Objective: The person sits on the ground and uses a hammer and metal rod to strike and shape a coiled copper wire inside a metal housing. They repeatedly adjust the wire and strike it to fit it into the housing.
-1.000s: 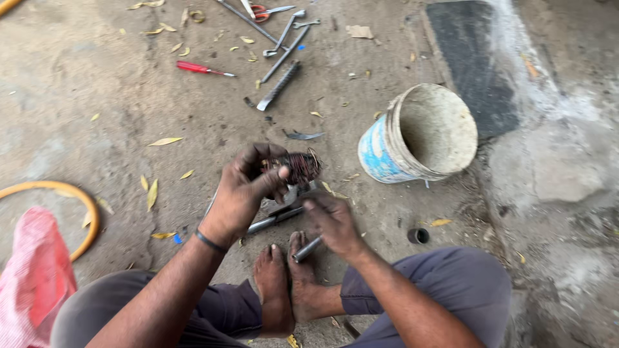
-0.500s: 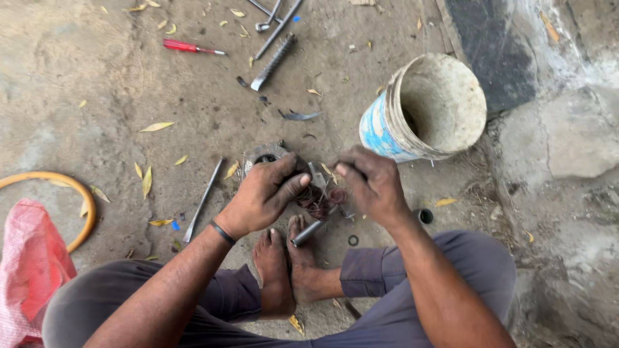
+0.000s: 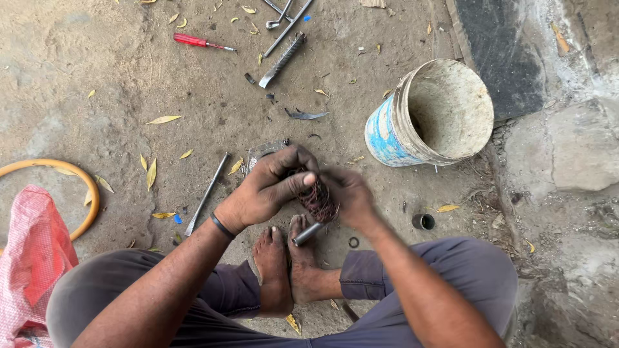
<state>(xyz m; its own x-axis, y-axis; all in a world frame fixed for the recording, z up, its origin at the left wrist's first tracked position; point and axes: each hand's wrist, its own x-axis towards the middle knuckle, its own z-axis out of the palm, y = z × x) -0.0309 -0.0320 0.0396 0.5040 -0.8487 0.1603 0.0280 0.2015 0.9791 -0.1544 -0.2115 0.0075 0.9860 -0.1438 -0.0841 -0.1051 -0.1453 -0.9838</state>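
Observation:
I sit on the ground with my bare feet [image 3: 284, 270] together. My left hand [image 3: 271, 187] grips a dark reddish bundle of coiled wire [image 3: 317, 201] mounted on a grey metal shaft [image 3: 307, 234] that points down toward my toes. My right hand [image 3: 345, 193], blurred by motion, holds the same wire bundle from the right side. A flat metal piece [image 3: 265, 152] lies on the ground just behind my left hand.
A dirty white and blue bucket [image 3: 429, 116] lies tipped at the upper right. A red screwdriver [image 3: 196, 42], a metal file [image 3: 282, 60] and wrenches [image 3: 284, 13] lie farther off. A thin rod [image 3: 206, 193], yellow hose [image 3: 77, 180], red mesh bag [image 3: 29, 258], small ring [image 3: 353, 242] and metal sleeve [image 3: 423, 222] lie nearby.
Both hands brought the wire bundle closer to my feet and my right hand moved onto it. The view shifted so the bucket sits more to the right.

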